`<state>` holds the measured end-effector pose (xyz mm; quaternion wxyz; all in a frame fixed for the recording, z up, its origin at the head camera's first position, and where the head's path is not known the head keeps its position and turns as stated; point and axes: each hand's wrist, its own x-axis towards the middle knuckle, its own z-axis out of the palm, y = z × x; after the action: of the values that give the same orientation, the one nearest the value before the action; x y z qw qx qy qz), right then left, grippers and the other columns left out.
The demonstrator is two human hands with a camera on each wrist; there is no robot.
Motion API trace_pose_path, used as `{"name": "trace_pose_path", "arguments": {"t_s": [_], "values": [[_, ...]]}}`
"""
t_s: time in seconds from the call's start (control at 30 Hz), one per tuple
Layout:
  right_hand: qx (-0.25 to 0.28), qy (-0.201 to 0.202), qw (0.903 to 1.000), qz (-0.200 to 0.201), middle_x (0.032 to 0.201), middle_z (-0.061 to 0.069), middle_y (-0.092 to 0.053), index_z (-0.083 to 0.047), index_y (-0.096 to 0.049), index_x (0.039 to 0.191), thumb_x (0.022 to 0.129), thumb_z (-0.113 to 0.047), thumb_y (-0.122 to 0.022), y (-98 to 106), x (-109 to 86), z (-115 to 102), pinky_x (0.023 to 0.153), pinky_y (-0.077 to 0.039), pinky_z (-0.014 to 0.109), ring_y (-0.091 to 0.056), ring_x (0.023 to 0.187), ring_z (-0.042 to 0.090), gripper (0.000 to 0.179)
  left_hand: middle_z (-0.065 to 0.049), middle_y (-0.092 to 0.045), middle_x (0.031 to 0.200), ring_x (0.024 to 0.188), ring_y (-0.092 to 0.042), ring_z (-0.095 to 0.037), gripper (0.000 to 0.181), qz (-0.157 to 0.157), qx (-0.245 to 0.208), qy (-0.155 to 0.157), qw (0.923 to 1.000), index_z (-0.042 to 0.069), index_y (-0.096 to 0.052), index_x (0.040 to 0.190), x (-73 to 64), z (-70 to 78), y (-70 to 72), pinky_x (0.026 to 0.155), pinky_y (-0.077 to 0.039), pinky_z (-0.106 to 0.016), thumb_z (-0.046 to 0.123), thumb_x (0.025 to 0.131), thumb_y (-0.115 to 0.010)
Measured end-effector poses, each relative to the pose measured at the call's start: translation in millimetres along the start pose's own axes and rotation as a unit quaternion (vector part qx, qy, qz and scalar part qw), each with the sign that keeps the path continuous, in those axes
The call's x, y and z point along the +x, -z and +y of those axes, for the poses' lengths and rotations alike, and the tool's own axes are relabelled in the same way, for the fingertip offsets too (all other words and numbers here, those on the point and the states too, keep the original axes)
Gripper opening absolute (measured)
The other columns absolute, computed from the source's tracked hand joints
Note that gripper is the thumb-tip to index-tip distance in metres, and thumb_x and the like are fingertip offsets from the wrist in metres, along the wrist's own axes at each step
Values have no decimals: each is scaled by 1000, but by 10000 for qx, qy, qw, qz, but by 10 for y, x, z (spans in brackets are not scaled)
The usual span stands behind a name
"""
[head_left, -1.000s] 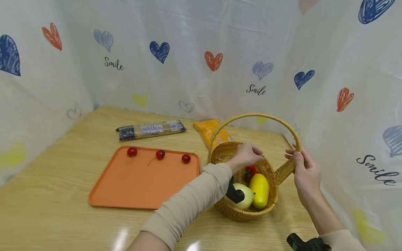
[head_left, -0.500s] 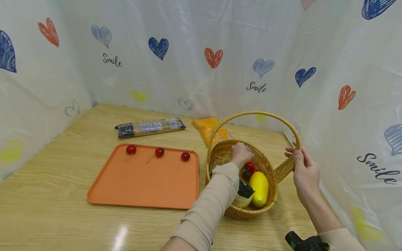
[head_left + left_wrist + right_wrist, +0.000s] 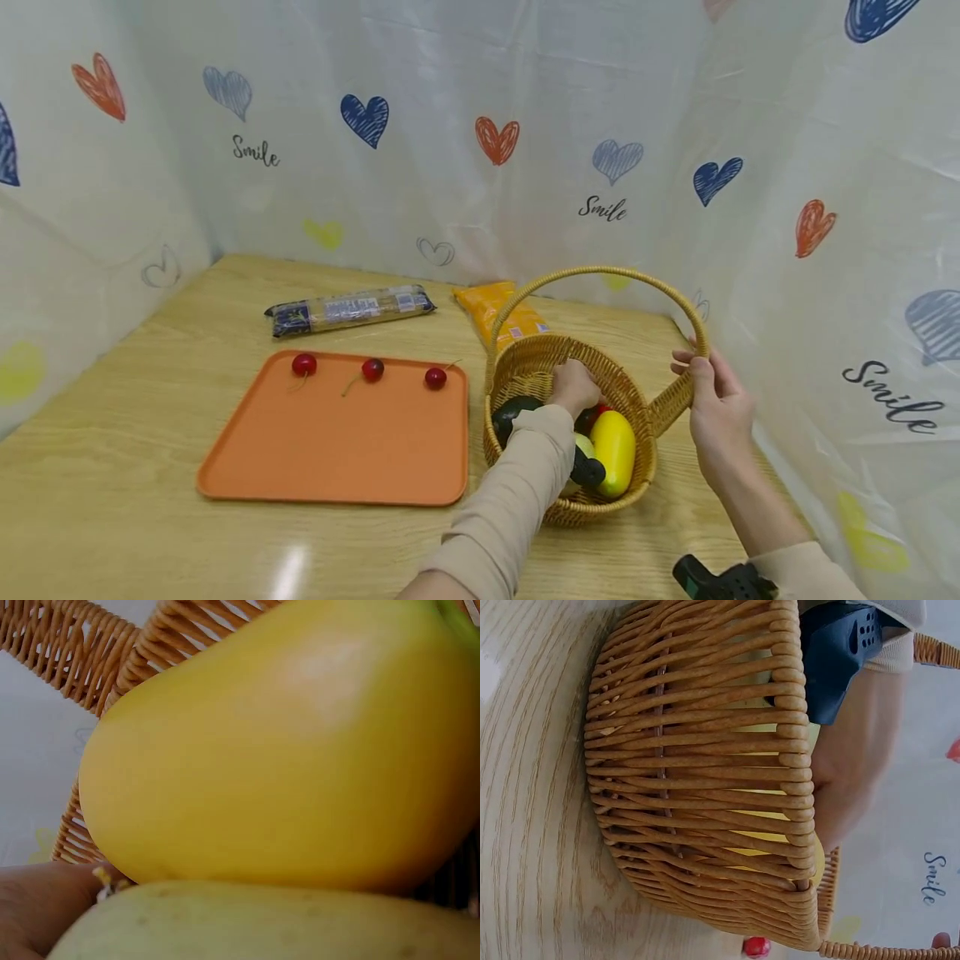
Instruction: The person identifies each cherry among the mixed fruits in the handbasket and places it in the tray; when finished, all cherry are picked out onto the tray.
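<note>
My left hand (image 3: pixel 576 386) reaches down into a round wicker basket (image 3: pixel 551 350), its fingertips hidden; I cannot tell whether they hold anything. Close beside it lie a smooth yellow oblong fruit (image 3: pixel 615 454), a pale green fruit (image 3: pixel 583 446) and something red (image 3: pixel 600 410). At the basket's left side is a dark green rounded thing (image 3: pixel 513 414). The left wrist view shows the yellow fruit (image 3: pixel 285 765) filling most of the frame above the speckled pale green one (image 3: pixel 262 922). Over on the right, my right hand (image 3: pixel 722 417) grips the basket's arched handle (image 3: pixel 600 270) near its lower right end.
To the left lies an orange tray (image 3: pixel 337 450) with cherries (image 3: pixel 303 364) spaced along its far edge. Behind it rests a long clear-and-blue packet (image 3: pixel 349 310). An orange bag (image 3: pixel 491 304) sits behind the basket. A heart-printed curtain (image 3: pixel 420 183) encloses the table.
My left hand has moved from over the basket's far inner side down among the fruit. The dark green thing has come into sight. My right hand keeps its grip on the handle.
</note>
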<state>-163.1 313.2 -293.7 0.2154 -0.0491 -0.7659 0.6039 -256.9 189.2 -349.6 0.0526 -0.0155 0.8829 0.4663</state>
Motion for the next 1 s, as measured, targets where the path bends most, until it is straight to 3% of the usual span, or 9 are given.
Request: {"name": "trace_pose_path", "arguments": {"t_s": [0.23, 0.37, 0.53, 0.73, 1.0], "values": [[-76, 90, 9999, -82, 109, -10, -61, -21, -51, 137, 99, -38, -45, -72, -51, -32, 82, -39, 13, -51, 108, 9, 42, -1, -66, 85, 92, -58, -20, 17, -106, -151, -25, 9998, 10, -75, 79, 24, -93, 51, 69, -50, -26, 17, 69, -86], [-99, 132, 9998, -121, 108, -10, -62, -25, -50, 138, 98, -40, -46, -70, -48, -61, 78, -40, 15, -53, 106, 7, 43, -1, -64, 84, 92, -57, -20, 14, -104, -206, -179, 9996, 11, -74, 74, 44, -71, 94, 70, -50, -27, 16, 70, -85], [-46, 217, 9997, -140, 112, -7, -62, -24, -50, 138, 97, -40, -47, -43, -38, -77, 76, -40, 13, -53, 106, 6, 44, 1, -65, 91, 103, -54, -21, 14, -198, -257, -293, 9990, 12, -75, 81, -6, 11, 186, 80, -49, -28, 18, 72, -84], [62, 155, 9998, -88, 113, -7, -62, -23, -51, 137, 97, -39, -47, -39, -40, -56, 75, -40, 14, -53, 105, 6, 43, 0, -63, 95, 109, -51, -22, 15, -315, -795, -265, 9960, 11, -74, 86, -92, 36, 344, 82, -50, -30, 13, 73, -83], [206, 87, 9997, -22, 113, -8, -61, -22, -51, 138, 97, -39, -48, -16, -36, -20, 76, -41, 13, -53, 106, 6, 44, 3, -64, 89, 111, -49, -22, 21, -544, -1024, -711, 9907, 9, -74, 97, -125, -56, 495, 81, -49, -29, 13, 77, -80]]}}
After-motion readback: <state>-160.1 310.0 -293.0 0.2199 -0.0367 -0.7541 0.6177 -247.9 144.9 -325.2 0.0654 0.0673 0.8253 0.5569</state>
